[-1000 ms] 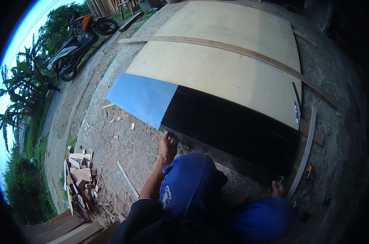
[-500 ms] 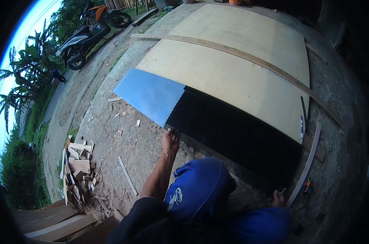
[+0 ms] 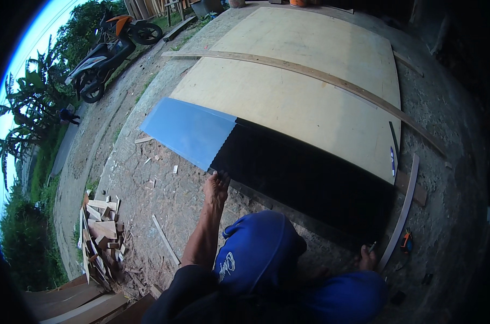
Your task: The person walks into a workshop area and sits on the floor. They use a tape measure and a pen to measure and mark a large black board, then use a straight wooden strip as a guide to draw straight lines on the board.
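Observation:
A long panel, glossy black (image 3: 304, 183) over most of its length and pale blue (image 3: 185, 129) at its left end, lies along the edge of a plywood sheet (image 3: 277, 92). My left hand (image 3: 217, 186) grips its near edge close to where blue meets black. At the right end, my right hand (image 3: 367, 258) is closed on a small thin light-coloured object beside the dark corner. A curved pale strip (image 3: 400, 216) and an orange-and-black tape measure (image 3: 406, 243) lie to the right of it.
A wooden batten (image 3: 310, 73) crosses the plywood. Offcuts (image 3: 102, 227) are heaped at lower left on rough concrete, near a loose strip (image 3: 165, 237). A motorbike (image 3: 102, 62) stands upper left; a distant person (image 3: 69, 115) is on the path. Boards (image 3: 77, 308) fill the lower-left corner.
The view has shifted slightly back and forth. Both of my hands stay at the black panel's near edge, with only slight movement; the panel lies much as before.

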`<state>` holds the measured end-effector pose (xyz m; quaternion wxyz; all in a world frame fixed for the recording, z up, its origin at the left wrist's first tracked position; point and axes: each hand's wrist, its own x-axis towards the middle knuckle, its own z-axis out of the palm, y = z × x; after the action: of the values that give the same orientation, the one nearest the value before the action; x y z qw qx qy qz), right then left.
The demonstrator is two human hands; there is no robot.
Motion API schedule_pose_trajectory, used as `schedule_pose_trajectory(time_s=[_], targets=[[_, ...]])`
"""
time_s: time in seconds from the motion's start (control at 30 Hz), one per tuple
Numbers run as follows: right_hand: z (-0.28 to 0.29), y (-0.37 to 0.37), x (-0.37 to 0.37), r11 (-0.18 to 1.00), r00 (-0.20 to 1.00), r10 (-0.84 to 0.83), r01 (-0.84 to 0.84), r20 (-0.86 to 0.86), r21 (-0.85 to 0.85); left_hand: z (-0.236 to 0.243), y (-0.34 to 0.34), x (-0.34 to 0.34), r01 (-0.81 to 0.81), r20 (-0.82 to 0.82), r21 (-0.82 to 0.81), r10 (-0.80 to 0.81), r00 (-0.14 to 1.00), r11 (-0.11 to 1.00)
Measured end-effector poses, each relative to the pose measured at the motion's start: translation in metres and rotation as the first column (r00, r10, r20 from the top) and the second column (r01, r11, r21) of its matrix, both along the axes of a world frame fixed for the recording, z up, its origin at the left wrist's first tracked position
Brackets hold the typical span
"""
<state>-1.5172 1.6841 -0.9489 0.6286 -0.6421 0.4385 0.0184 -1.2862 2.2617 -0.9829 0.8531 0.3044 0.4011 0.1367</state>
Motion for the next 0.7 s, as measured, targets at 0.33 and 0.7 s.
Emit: schedule_pose_trajectory(time_s=[0.33,0.7], targets=[[0.006,0.0,0.001,0.994,0.992,0.096,-0.1,-0.078,-0.042,-0.005,0.012,0.024,0.104,0.015,0.042,-0.104,0.994,0.994],[0.004,0.007,0.003,0.996,0.996,0.079,-0.077,-0.041,0.038,0.029,-0.006,0.062,0.107,-0.047,0.108,-0.103,0.994,0.988]])
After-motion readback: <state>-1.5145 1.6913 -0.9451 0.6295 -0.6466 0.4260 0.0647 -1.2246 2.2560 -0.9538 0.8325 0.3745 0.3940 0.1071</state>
